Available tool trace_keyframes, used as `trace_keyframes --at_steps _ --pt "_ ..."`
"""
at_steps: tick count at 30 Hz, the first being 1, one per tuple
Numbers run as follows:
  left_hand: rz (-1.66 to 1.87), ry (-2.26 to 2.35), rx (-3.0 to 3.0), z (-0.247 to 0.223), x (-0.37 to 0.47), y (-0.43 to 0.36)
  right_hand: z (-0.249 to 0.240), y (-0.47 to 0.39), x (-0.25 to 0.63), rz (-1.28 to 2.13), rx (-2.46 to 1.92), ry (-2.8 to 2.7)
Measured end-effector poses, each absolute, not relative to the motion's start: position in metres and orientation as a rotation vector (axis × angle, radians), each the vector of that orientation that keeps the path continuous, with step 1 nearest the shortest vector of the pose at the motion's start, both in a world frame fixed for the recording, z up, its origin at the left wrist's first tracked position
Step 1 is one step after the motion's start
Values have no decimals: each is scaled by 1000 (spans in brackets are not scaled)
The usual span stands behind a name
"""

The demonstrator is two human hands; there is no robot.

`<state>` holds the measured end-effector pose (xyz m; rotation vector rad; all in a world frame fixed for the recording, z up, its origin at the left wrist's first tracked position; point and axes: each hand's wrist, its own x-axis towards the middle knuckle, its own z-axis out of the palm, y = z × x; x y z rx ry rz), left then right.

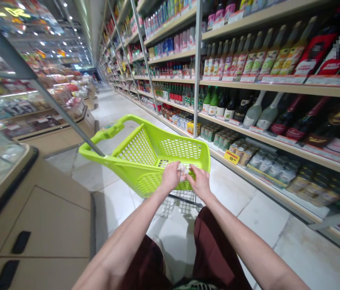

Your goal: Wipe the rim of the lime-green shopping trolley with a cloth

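In front of me stands a lime-green plastic shopping cart (184,147) with perforated walls, its handle toward the far left. Both my hands are at its near side, over the rim. Between the fingertips of my left hand (172,175) and my right hand (199,180) is a small whitish, crumpled-looking item (183,170) with a hint of pink. Its kind is too small to make out. The fingers of my left hand are closed on it. My right hand's fingers are bent and pinch at its other side.
Shelves of bottles (248,60) and cans run along the right, with a yellow price tag (231,157) low down. At left stands a beige counter (46,217) with black handles. A grey pole (64,112) slants past the cart. Pale floor tiles (260,205) lie between.
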<state>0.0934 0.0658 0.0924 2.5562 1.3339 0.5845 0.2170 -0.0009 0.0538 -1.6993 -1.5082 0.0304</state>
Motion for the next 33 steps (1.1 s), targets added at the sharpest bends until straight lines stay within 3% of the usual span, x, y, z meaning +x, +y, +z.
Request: trace_keyframes --at_steps 5,9,14,19,26,30,33 --pt "848 1201 2100 108 91 66 75 16 206 377 -1429 -1285" --pt "835 1102 1945 123 84 70 84 18 204 573 -1289 -1133" --pt "795 1400 2498 116 87 71 73 21 196 209 -1557 -1322" --pt "550 1178 2875 94 99 61 57 15 214 -11 -1681 -1358" --pt "480 1075 3087 82 116 57 37 -4 237 -166 -1763 -1511" --pt "373 1000 3142 88 81 75 32 -14 241 -178 -1871 -1622" --pt "463 1194 3131 95 28 96 33 -17 244 -189 -1904 -1617"
